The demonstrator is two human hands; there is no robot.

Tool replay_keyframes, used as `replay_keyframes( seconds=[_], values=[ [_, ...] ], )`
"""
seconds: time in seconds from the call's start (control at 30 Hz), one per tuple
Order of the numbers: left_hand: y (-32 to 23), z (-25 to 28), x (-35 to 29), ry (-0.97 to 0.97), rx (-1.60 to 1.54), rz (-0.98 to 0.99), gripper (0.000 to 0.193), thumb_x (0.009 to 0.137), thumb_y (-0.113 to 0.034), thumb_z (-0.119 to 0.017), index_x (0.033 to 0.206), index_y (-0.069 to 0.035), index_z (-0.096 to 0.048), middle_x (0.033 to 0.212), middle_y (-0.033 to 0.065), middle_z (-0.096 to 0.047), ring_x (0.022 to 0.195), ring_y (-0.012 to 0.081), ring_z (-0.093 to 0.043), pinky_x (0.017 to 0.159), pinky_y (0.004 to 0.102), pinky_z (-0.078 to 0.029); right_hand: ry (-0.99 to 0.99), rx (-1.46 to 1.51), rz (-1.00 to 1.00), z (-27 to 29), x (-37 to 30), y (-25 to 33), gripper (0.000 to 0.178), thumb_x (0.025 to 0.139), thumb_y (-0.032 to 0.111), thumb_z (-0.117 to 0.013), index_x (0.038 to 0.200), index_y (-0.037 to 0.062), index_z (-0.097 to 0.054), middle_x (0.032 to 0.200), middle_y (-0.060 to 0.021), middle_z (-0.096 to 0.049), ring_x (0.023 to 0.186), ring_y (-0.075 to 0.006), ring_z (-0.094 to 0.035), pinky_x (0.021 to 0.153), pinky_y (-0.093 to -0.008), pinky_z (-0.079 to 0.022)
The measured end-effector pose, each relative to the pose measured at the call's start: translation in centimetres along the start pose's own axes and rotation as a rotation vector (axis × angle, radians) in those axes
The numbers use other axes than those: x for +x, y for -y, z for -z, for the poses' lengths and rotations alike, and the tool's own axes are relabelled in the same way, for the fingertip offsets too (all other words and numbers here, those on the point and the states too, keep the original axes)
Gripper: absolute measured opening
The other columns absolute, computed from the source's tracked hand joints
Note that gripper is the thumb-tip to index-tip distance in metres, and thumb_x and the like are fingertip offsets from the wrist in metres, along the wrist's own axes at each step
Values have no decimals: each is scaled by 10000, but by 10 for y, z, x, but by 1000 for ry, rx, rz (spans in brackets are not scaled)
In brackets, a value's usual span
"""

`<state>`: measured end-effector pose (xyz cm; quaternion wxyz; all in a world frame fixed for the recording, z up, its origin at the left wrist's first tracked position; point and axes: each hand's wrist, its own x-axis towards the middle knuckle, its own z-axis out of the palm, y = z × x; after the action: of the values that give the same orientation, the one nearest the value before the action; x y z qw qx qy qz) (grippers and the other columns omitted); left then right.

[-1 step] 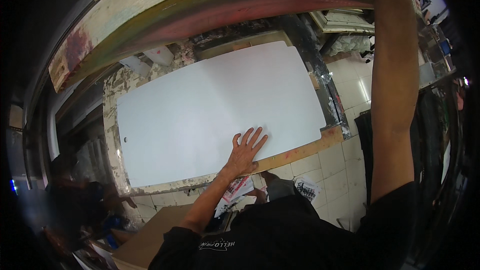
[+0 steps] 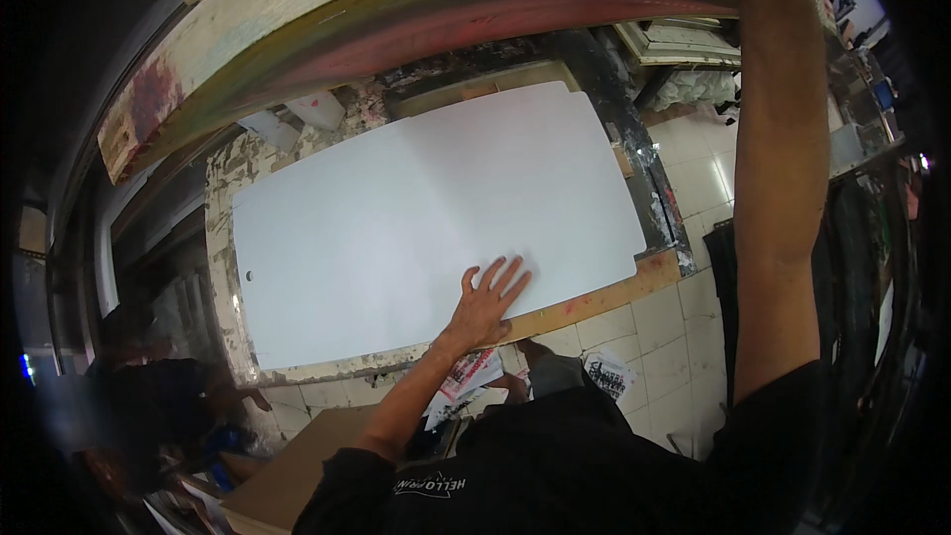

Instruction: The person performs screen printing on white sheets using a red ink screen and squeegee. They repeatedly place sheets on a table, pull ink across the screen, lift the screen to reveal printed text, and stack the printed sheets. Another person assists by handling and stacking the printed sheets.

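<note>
A large white sheet (image 2: 376,228) with notched right corners and a small hole near its left edge lies flat on a stained worktable (image 2: 224,238). My left hand (image 2: 485,302) rests on the sheet at its near edge, fingers spread and nothing held. Above the far side hangs a raised wooden frame (image 2: 327,15), stained red and yellowish, tilted across the view. My right forearm (image 2: 780,159) reaches up along the right to the frame's right end. The right hand itself is cut off by the top edge of the picture.
A wooden strip (image 2: 594,302) edges the table's near right side. White containers (image 2: 317,109) stand behind the sheet. Below are a cardboard box (image 2: 302,466), printed papers (image 2: 609,374) and a tiled floor (image 2: 693,337). A blurred dark figure (image 2: 149,396), seemingly a person, is at lower left.
</note>
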<state>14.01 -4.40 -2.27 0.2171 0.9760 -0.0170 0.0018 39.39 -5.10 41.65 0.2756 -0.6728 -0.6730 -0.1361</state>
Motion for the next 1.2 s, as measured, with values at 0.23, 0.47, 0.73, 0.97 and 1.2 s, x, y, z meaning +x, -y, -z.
replay_keyframes(
  seconds=[0.23,0.47,0.73,0.97,1.2],
  values=[
    [-2,-25,-14,-103,36,44,901,655,-144,-715,1493,-200,-391,1583,84,-310,1381,293,-337,1006,544,-256,181,120,-135,15,10,-2,547,783,561,-768,825,16,-777,624,-90,-659,495,-149,-572,444,-284,-422],
    [20,27,78,-95,-63,150,1013,617,-438,-869,1471,-118,-430,1543,147,-343,1360,336,-357,1048,549,-275,312,-3,-303,24,22,-4,560,740,528,-736,781,-31,-756,679,-172,-683,563,-229,-641,507,-338,-497],
    [231,72,316,-334,80,1098,794,781,-651,-674,1287,-50,-554,1246,183,-618,1174,387,-586,1010,556,-399,238,197,-54,41,-6,-20,622,761,520,-685,975,-62,-733,916,-232,-715,859,-305,-700,764,-380,-556],
    [176,67,335,-278,179,997,968,764,-641,-688,1466,-48,-383,1477,221,-412,1346,381,-424,1059,581,-330,226,169,-81,44,-21,-35,629,788,560,-666,953,-42,-742,872,-208,-712,803,-286,-690,725,-377,-551],
    [-46,4,207,132,64,-307,1156,565,-316,-848,1552,-177,-264,1621,146,-183,1498,367,-143,1125,651,-153,226,114,-71,41,-26,-27,641,815,600,-647,931,-22,-751,828,-184,-710,748,-267,-680,686,-373,-547]
  ],
)
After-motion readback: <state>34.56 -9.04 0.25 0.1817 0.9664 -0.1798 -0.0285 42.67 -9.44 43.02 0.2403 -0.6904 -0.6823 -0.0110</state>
